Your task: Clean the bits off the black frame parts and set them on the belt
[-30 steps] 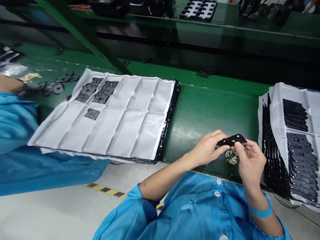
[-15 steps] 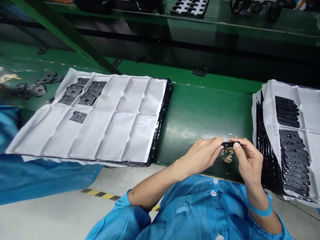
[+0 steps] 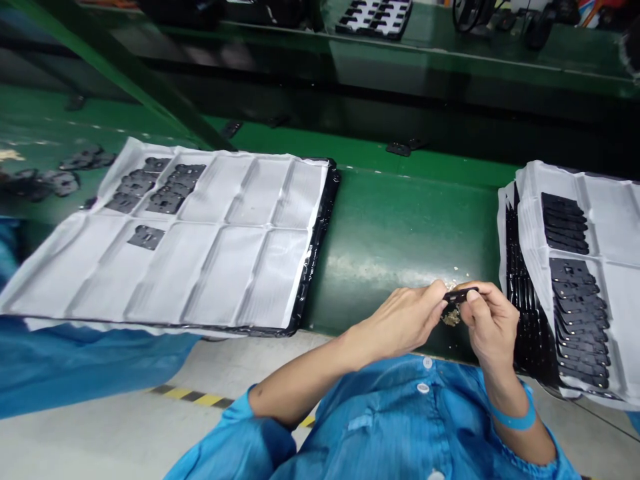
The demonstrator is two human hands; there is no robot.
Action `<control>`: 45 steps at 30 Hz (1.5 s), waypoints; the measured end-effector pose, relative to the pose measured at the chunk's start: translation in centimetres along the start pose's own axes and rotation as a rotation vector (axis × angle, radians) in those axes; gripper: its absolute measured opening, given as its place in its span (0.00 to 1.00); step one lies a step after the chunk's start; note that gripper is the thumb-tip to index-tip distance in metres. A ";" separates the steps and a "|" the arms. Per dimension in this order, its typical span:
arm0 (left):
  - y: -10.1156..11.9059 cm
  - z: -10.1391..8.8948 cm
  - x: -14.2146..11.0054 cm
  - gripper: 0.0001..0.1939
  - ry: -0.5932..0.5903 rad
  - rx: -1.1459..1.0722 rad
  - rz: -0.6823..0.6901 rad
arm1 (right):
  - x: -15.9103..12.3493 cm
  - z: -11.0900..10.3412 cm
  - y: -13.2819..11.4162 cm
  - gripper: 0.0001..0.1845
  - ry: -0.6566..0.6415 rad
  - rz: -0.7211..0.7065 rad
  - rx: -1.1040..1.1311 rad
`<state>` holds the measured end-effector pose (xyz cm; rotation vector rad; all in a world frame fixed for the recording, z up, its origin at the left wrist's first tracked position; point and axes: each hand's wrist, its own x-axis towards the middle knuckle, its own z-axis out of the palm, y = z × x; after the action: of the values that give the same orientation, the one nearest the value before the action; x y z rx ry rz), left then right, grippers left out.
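Note:
A small flat black part [image 3: 461,294] is pinched between both my hands just above the green bench [image 3: 400,220]. My left hand [image 3: 406,320] grips its left end with curled fingers. My right hand [image 3: 487,320] holds its right end between thumb and forefinger. Under the part lies a little heap of pale crumbs [image 3: 451,316]. To my right, a white-lined tray [image 3: 580,280] carries rows of the same black parts. To my left, a wide white-lined tray [image 3: 200,260] has a few black parts [image 3: 165,190] in its far-left pockets.
Another person's blue sleeve [image 3: 75,367] lies at the lower left, by the wide tray. Loose black parts [image 3: 60,177] lie on the bench at far left. A green slanted post [image 3: 130,73] rises behind the tray. A raised shelf at the back holds a black tray [image 3: 375,15].
The black part has tipped from showing its flat face to being seen edge-on, and both hands have sunk slightly toward the crumbs. The view has shifted a little to the right.

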<state>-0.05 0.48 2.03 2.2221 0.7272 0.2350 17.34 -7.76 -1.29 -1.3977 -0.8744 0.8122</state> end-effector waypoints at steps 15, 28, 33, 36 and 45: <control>-0.4 -0.7 0.0 0.06 -0.025 -0.188 -0.020 | -0.3 -0.5 0.1 0.09 -0.082 0.051 0.014; -0.4 -0.6 -0.2 0.07 -0.009 -0.175 -0.010 | -0.2 -0.3 0.0 0.14 -0.063 0.035 -0.021; -0.3 -0.3 -0.2 0.07 -0.029 -0.137 -0.020 | -0.2 -0.5 0.6 0.12 -0.048 0.038 0.003; -0.4 -0.3 -0.3 0.07 -0.042 -0.145 -0.023 | -0.3 -0.4 1.0 0.10 -0.051 0.051 0.002; -0.9 -1.2 -0.1 0.10 -0.006 -0.340 -0.067 | -0.2 -0.9 -0.8 0.11 -0.193 0.052 -0.019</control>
<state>-0.99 1.68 2.19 1.8724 0.7006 0.2958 18.03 -8.38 -0.46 -1.3795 -0.9983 0.9930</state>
